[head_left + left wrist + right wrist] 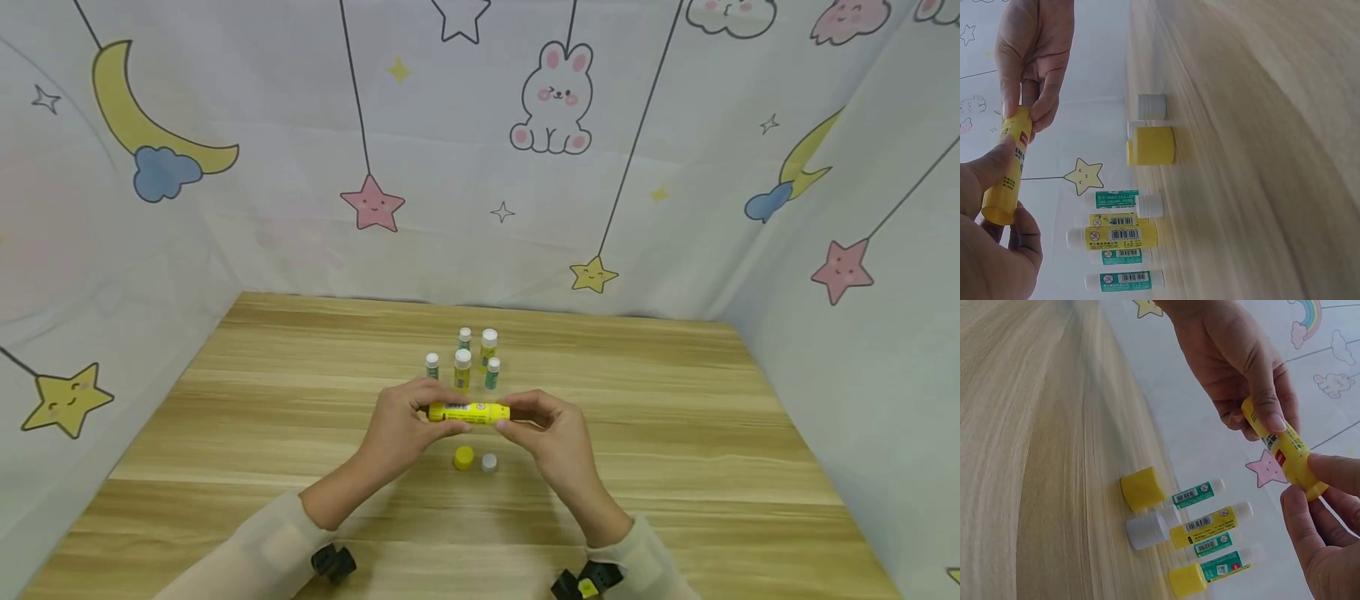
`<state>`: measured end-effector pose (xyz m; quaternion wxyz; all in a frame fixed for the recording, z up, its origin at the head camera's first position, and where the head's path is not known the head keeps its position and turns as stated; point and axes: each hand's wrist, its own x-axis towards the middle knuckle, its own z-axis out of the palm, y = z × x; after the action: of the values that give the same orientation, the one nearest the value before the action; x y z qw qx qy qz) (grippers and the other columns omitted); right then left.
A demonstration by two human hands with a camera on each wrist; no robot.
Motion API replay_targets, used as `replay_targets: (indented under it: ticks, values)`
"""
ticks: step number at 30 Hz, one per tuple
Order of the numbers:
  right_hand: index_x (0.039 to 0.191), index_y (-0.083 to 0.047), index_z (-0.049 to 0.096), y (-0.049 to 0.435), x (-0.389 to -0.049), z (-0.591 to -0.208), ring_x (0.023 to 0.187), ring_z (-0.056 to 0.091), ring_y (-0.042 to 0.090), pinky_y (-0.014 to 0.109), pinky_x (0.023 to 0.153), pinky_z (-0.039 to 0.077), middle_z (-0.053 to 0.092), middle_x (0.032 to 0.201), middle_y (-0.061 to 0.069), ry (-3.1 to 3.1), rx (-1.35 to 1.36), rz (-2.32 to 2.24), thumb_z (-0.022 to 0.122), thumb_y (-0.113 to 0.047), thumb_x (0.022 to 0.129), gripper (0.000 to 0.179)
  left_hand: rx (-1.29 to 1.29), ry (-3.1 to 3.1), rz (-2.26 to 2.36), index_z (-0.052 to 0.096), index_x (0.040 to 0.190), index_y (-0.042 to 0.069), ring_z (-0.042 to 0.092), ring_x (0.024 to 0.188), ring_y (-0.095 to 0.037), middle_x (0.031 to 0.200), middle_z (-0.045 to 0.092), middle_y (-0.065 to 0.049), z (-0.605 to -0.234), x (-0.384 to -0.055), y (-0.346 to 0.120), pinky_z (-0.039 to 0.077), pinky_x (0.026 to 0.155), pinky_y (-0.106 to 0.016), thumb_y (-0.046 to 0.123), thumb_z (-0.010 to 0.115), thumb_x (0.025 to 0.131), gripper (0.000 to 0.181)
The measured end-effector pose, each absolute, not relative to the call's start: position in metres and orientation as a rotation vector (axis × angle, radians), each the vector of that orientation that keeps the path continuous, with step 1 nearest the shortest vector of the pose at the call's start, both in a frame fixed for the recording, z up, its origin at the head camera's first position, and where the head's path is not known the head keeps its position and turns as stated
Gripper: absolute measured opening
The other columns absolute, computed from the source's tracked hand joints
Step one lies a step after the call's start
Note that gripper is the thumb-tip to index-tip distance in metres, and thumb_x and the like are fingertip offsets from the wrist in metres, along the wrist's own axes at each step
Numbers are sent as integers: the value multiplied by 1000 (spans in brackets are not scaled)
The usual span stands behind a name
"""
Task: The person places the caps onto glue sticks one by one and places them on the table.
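A yellow glue stick (468, 413) is held level above the table between both hands. My left hand (401, 425) grips its left end, thumb below and fingers above. At the other end, the thumb and fingers of my right hand (558, 429) pinch the tube. In the left wrist view the printed label of the glue stick (1015, 159) shows between the two hands. Below the hands, a yellow cap (463, 457) and a smaller white cap (489, 462) lie on the table, touched by neither hand.
Behind the hands stand several upright glue sticks with white caps: a yellow one (462, 371), a green one (492, 375) and others. They rest on a wood-grain table (300, 400). White printed cloth (465, 242) encloses the back and sides.
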<state>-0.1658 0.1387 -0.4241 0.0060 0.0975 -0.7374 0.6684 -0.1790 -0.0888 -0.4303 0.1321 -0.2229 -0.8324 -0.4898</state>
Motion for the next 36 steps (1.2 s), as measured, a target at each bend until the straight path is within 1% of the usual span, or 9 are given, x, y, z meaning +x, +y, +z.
replay_targets:
  ticks: [4, 7, 11, 14, 17, 20, 23, 30, 36]
  values:
    - [104, -6, 76, 141, -168, -424, 98, 70, 26, 32, 83, 61, 73, 107, 10, -2319, 314, 2074, 82, -4, 85, 20, -667, -2417, -1420, 82, 103, 22, 60, 78, -8, 100, 74, 10, -428, -180, -89, 51, 62, -24, 21, 90, 76, 28]
    - [105, -7, 76, 143, -169, -423, 98, 70, 26, 32, 83, 61, 73, 108, 9, -2332, 304, 2055, 81, -4, 86, 20, -682, -2422, -1424, 81, 104, 22, 61, 80, -8, 101, 73, 11, -428, -181, -89, 53, 64, -28, 19, 89, 77, 29]
    - [106, -7, 76, 149, -169, -422, 100, 70, 26, 32, 83, 61, 73, 110, 9, -2335, 288, 2044, 81, -5, 86, 21, -697, -2426, -1439, 81, 106, 19, 62, 79, -8, 101, 73, 10, -428, -181, -89, 57, 67, -31, 15, 89, 77, 30]
    - [106, -6, 76, 153, -170, -422, 100, 70, 27, 32, 83, 61, 72, 111, 10, -2335, 287, 2044, 81, -5, 86, 21, -699, -2436, -1450, 80, 107, 17, 63, 79, -8, 102, 74, 9, -428, -182, -90, 59, 70, -30, 12, 88, 78, 31]
    - [106, -6, 76, 157, -170, -421, 101, 69, 29, 32, 83, 61, 72, 110, 11, -2344, 281, 2028, 81, -7, 86, 21, -696, -2442, -1468, 80, 108, 15, 65, 81, -8, 103, 75, 8, -428, -182, -90, 60, 74, -30, 12, 88, 78, 31]
    - [107, -7, 76, 163, -171, -420, 100, 69, 28, 30, 83, 60, 72, 109, 11, -2358, 265, 1992, 81, -8, 86, 21, -686, -2436, -1488, 80, 109, 15, 68, 83, -9, 104, 75, 7, -429, -182, -91, 61, 76, -30, 13, 87, 79, 30]
    - [108, -7, 75, 169, -172, -419, 100, 69, 24, 29, 83, 60, 72, 109, 10, -2367, 250, 1953, 81, -9, 87, 22, -677, -2429, -1497, 80, 109, 16, 70, 84, -8, 104, 75, 6, -430, -182, -91, 61, 77, -28, 14, 86, 81, 28]
    - [111, -3, 74, 193, -176, -420, 101, 69, 20, 27, 84, 60, 72, 112, 11, -2395, 241, 1860, 80, -9, 88, 24, -614, -2459, -1501, 79, 103, 18, 70, 82, -5, 98, 76, 7, -433, -181, -94, 60, 71, -25, 19, 82, 86, 17]
    - [116, -1, 74, 222, -182, -414, 104, 68, 18, 24, 84, 59, 72, 114, 13, -2464, 237, 1717, 78, -10, 91, 27, -584, -2475, -1506, 79, 103, 19, 71, 83, -7, 100, 77, -1, -432, -182, -96, 60, 72, -26, 19, 82, 87, 17]
